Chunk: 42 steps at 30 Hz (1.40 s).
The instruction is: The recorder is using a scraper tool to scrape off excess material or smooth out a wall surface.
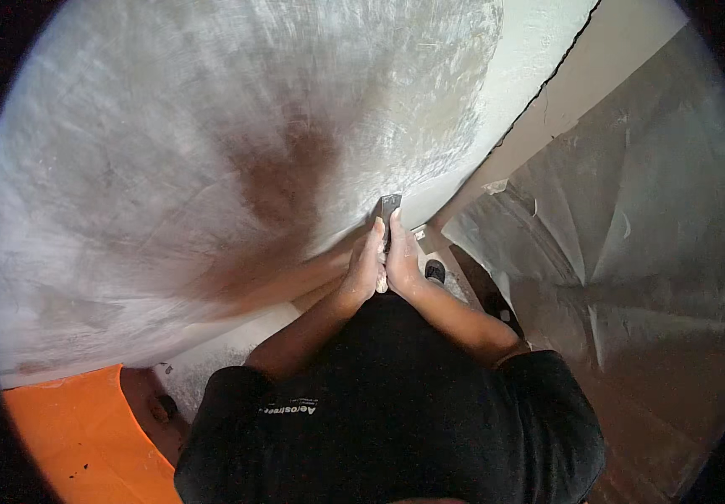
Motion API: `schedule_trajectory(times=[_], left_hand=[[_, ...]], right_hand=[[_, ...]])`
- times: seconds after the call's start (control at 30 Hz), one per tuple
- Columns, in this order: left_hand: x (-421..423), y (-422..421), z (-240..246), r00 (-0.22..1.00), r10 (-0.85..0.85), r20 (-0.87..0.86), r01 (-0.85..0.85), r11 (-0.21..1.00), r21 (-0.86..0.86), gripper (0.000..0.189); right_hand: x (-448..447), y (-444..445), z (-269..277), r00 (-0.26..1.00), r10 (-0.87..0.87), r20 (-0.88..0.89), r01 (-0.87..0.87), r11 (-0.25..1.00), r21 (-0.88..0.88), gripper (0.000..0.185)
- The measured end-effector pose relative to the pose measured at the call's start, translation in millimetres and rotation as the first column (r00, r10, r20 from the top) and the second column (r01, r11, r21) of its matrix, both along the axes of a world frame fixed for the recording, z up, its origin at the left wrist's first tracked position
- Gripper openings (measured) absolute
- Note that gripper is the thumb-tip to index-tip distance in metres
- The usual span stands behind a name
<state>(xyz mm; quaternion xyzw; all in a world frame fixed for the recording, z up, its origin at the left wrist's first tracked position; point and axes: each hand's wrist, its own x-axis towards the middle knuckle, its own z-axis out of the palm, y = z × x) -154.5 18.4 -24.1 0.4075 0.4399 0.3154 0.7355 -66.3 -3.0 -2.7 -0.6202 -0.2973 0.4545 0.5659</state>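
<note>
Both my hands are together at the centre, close to a smooth grey-white wall surface (337, 82) that carries whitish smears. Between them is a narrow dark block-like tool (391, 203), its upper end showing beyond my fingers and near the wall. My left hand (368, 258) holds it from the left side, my right hand (403, 255) from the right, with the thumb along it. Pale dust or paste coats my fingers. A light rounded end, perhaps the tool's handle, shows below my palms. Most of the tool is hidden by my hands.
A dark jagged crack (542, 88) runs down the wall on the right. Creased grey sheeting (639, 252) hangs at the right. Bright orange material (85, 435) lies at the lower left. White dust covers the floor (211, 368), and a dark shoe (435, 271) shows below my right hand.
</note>
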Motion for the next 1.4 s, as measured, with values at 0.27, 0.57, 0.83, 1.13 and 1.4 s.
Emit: schedule_trajectory(times=[0.27, 0.57, 0.83, 1.13, 1.4], left_hand=[[-16.9, -1.4, -8.0, 0.998, -0.056, -0.028, 0.063, 0.852, 0.52, 0.059], [-28.9, -19.3, 52.8, 0.996, -0.071, 0.047, 0.032, 0.827, 0.562, 0.078], [-28.0, -14.3, 67.1, 0.983, 0.065, -0.17, 0.139, 0.337, 0.931, 0.072], [-2.2, -6.6, 69.6, 0.947, 0.126, -0.296, 0.217, 0.43, 0.876, 0.062], [17.6, 1.6, 59.2, 0.93, 0.075, -0.36, 0.287, 0.464, 0.838, 0.064]], right_hand=[[-5.3, -5.0, 35.0, 0.536, 0.032, -0.844, -0.108, 0.994, -0.031, 0.057], [-5.6, 0.9, 42.2, 0.222, 0.086, -0.971, -0.096, 0.993, 0.066, 0.06], [-9.5, 1.5, 32.4, 0.246, 0.025, -0.969, -0.21, 0.977, -0.028, 0.063], [18.1, 20.7, 25.1, 0.132, -0.068, -0.989, -0.204, 0.974, -0.095, 0.075], [32.9, 23.4, 11.2, 0.104, -0.083, -0.991, -0.2, 0.974, -0.102, 0.074]])
